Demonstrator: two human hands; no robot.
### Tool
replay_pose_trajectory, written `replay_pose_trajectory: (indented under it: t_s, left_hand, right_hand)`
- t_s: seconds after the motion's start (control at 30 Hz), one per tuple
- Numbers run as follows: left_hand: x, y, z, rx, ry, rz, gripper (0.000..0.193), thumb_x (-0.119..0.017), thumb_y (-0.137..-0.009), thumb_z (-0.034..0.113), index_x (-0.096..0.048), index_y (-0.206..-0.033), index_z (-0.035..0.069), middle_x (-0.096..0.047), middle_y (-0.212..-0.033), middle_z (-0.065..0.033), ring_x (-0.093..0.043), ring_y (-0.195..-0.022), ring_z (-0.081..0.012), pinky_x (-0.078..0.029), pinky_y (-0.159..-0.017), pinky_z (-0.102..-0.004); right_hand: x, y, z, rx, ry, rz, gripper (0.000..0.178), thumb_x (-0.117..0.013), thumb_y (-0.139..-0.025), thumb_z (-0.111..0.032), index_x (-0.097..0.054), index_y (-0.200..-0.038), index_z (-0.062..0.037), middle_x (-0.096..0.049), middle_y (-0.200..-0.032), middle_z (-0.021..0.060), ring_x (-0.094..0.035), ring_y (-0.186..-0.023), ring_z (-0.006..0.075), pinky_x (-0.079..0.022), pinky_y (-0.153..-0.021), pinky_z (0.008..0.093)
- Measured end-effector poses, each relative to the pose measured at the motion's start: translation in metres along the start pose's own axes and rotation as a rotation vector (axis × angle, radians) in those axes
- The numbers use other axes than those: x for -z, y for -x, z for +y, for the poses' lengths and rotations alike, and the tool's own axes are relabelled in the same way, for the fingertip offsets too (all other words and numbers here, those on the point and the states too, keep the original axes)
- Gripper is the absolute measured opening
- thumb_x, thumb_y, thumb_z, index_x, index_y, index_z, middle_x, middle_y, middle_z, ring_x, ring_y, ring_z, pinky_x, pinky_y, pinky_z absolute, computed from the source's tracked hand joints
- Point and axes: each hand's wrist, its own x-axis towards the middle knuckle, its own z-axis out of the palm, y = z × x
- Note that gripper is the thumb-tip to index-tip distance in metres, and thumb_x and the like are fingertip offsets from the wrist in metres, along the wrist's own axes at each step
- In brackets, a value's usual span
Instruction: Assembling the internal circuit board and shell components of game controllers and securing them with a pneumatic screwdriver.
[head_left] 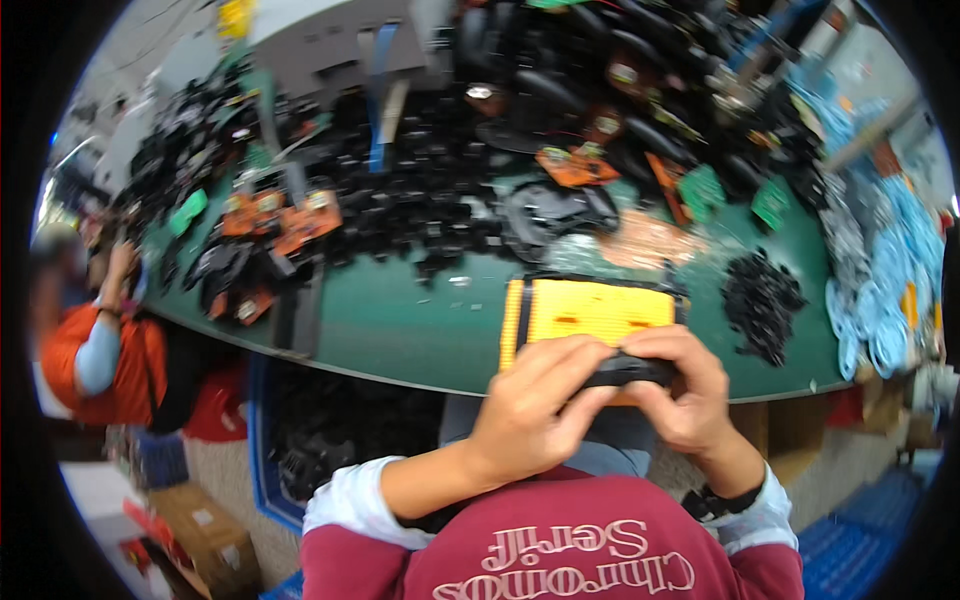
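A small black plastic piece (628, 371) is gripped between both of my hands. My left hand (540, 405) pinches its left end, and my right hand (688, 388) has thumb and fingers closed round its right end. Both hands are over the near edge of a yellow ribbed pad (590, 300) with black side strips, lying at the table's front edge. Fingers cover much of the piece, so its exact kind is hidden. Beyond the pad sits a black plastic housing (555, 215), blurred.
Small black parts (762, 305) lie heaped right of the pad on the green table (400, 335). Behind are piled black parts (410, 200) and orange circuit boards (580, 165). Blue cords (885, 270) hang at right. A blue bin (262, 440) stands below; a person in orange (120, 365) works at left.
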Motion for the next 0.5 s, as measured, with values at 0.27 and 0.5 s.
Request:
replay_pose_trajectory:
  t_s: [0.27, 0.5]
  left_hand:
    - [-0.032, 0.01, -0.011, -0.055, 0.235, 0.01, 0.035, -0.067, -0.081, 0.009, -0.058, -0.112, -0.004, -0.061, -0.109, -0.02, -0.058, -0.104, -0.0386, -0.046, -0.091, -0.0432]
    - [-0.012, 0.0, -0.008, 0.102, 0.358, 0.085, 0.033, -0.065, -0.083, 0.008, -0.057, -0.114, -0.002, -0.061, -0.106, -0.0187, -0.059, -0.099, -0.0352, -0.047, -0.088, -0.0376]
  right_hand:
    - [0.01, 0.02, 0.012, -0.017, 0.092, 0.091, 0.007, -0.056, -0.091, -0.001, -0.061, -0.096, 0.0017, -0.06, -0.101, 0.0121, -0.057, -0.1, 0.0217, -0.04, -0.098, 0.0343]
    - [0.017, 0.012, 0.023, -0.074, -0.261, 0.154, 0.068, -0.066, -0.091, -0.036, -0.038, -0.139, 0.0033, -0.05, -0.131, 0.0129, -0.05, -0.121, 0.0236, -0.04, -0.103, 0.0351]
